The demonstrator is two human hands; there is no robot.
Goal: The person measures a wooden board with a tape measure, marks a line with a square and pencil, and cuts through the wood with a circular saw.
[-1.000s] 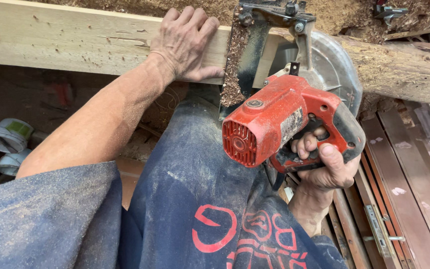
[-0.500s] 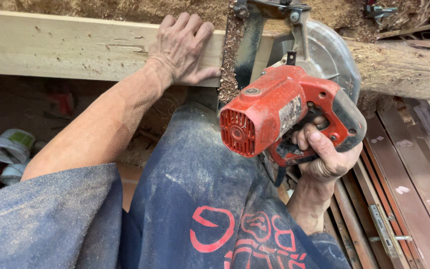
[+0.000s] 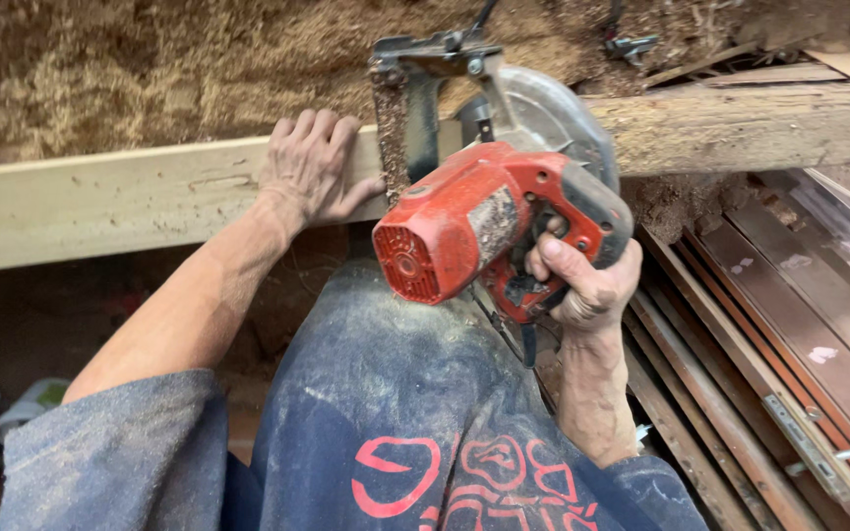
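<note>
From the head camera I see my right hand (image 3: pixel 587 285) wrapped tight around the rear handle of the red circular saw (image 3: pixel 484 231), its grip fully closed on the handle with the thumb over the top. The saw sits across the pale wooden beam (image 3: pixel 120 202), its red motor housing pointing back toward me and its grey blade guard (image 3: pixel 543 118) on the far side, over the beam's upper edge. My left hand (image 3: pixel 312 177) lies flat on the beam just left of the saw's base plate (image 3: pixel 400 108), fingers spread and reaching over the far edge, thumb near the plate; that grip is open, pressing on the wood and not curled around anything. Sawdust (image 3: pixel 150 69) is heaped thick behind the beam and clings to the base plate. Right of the saw the beam looks rougher and darker. Below right, a stack of long brown strips (image 3: pixel 789 324) runs diagonally, well apart from both hands.
</note>
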